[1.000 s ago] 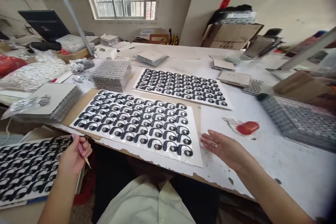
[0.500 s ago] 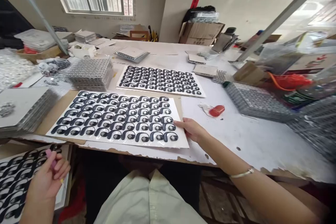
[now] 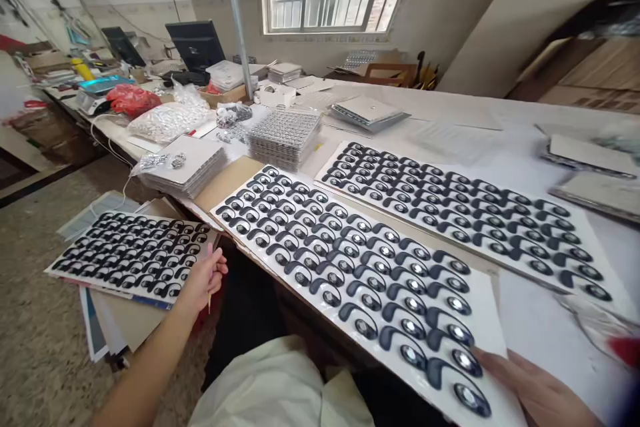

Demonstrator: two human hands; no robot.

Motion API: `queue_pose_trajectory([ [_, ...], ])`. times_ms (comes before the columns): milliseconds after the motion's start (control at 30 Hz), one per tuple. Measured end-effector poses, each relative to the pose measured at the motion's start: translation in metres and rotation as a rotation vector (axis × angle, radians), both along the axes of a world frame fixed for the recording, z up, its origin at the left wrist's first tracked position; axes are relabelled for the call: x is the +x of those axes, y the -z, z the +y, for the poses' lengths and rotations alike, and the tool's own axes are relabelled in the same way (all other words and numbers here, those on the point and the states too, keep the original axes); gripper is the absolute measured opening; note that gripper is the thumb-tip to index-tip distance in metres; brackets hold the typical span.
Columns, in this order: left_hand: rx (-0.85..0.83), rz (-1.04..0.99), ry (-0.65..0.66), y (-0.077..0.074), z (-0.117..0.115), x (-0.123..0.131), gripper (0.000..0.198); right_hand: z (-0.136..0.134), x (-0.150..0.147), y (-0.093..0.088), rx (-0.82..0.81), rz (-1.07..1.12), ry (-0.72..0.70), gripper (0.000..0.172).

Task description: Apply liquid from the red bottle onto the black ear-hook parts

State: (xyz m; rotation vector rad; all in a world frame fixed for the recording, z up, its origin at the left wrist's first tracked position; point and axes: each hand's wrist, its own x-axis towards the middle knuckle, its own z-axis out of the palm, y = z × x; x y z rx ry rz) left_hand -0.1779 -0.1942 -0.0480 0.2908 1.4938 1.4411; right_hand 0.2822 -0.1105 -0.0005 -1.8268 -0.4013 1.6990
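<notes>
My left hand (image 3: 203, 281) is closed round a thin stick-like tool (image 3: 210, 300), pink at its upper end and pointed below. It is beside the right edge of a white sheet of black curved pieces (image 3: 130, 253), lying on a low pile left of the table. My right hand (image 3: 543, 390), partly out of frame, grips the near right edge of another such sheet (image 3: 350, 267) on the table front. Bright round stones show on its black pieces. A third, similar sheet (image 3: 465, 213) lies behind it.
Stacked clear trays (image 3: 284, 137) and a grey-white board stack (image 3: 183, 167) stand on the table's left. Beyond are a bag of white bits (image 3: 167, 121), a red bag (image 3: 133, 100) and a monitor (image 3: 195, 45). A metal post (image 3: 237, 20) rises behind. More boards (image 3: 593, 153) lie right.
The view has swung left, bringing the low pile and monitors into sight. My right hand still holds the front sheet's edge; my left hand still holds the thin tool, now beside the low sheet's edge.
</notes>
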Motion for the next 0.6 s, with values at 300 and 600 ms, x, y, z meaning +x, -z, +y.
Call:
queue_pose_trajectory([
  [300, -0.042, 0.031, 0.246, 0.008, 0.007, 0.048, 0.058, -0.006, 0.002, -0.014, 0.115, -0.531, -0.447, 0.051],
  [600, -0.026, 0.080, 0.342, 0.007, 0.005, 0.079, 0.053, -0.006, 0.019, -0.010, 0.228, -0.879, -0.488, 0.048],
])
